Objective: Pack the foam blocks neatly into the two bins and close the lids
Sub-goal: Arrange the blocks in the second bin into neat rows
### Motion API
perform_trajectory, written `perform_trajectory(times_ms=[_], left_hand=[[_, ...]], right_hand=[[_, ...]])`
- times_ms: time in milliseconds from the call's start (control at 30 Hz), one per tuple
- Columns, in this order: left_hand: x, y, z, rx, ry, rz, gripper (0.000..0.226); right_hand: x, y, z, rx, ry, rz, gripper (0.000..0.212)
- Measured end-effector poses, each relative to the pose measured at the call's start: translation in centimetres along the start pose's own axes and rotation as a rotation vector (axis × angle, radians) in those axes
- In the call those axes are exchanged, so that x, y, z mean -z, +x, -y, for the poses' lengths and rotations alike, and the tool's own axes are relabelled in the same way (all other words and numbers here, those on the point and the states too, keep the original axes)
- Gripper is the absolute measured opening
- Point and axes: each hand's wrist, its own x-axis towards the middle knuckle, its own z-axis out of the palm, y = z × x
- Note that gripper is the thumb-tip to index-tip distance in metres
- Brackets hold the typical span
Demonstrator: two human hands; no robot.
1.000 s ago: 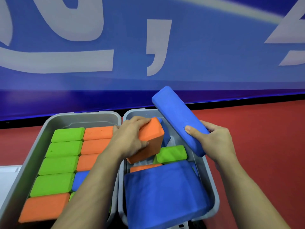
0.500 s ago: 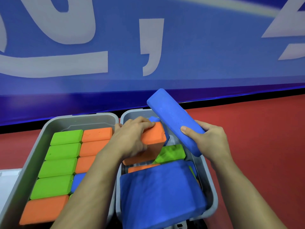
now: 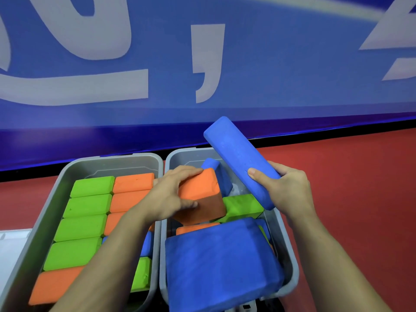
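While the left hand (image 3: 173, 197) grips an orange block (image 3: 200, 197) low inside the right bin (image 3: 290, 255), the right hand (image 3: 286, 188) grips a long blue block (image 3: 238, 158) just above it, its long axis tilted up and away toward the far-left corner

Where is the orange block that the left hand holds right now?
In the head view, the orange block sits mid-frame in the left hand, tilted over the right bin's far half, beside a green block.
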Motion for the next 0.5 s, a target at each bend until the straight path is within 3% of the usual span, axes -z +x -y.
perform_trajectory(times_ms=[300, 500], left_hand=[[0.6, 0.6, -1.7, 0.001, 0.24, 0.054, 0.088], [0.6, 1.0, -2.0, 0.03, 0.256, 0.055, 0.087]], right_hand=[[0.0, 0.1, -0.5, -0.047, -0.117, 0.0, 0.031], [0.2, 0.0, -0.3, -0.049, -0.119, -0.004, 0.027]])
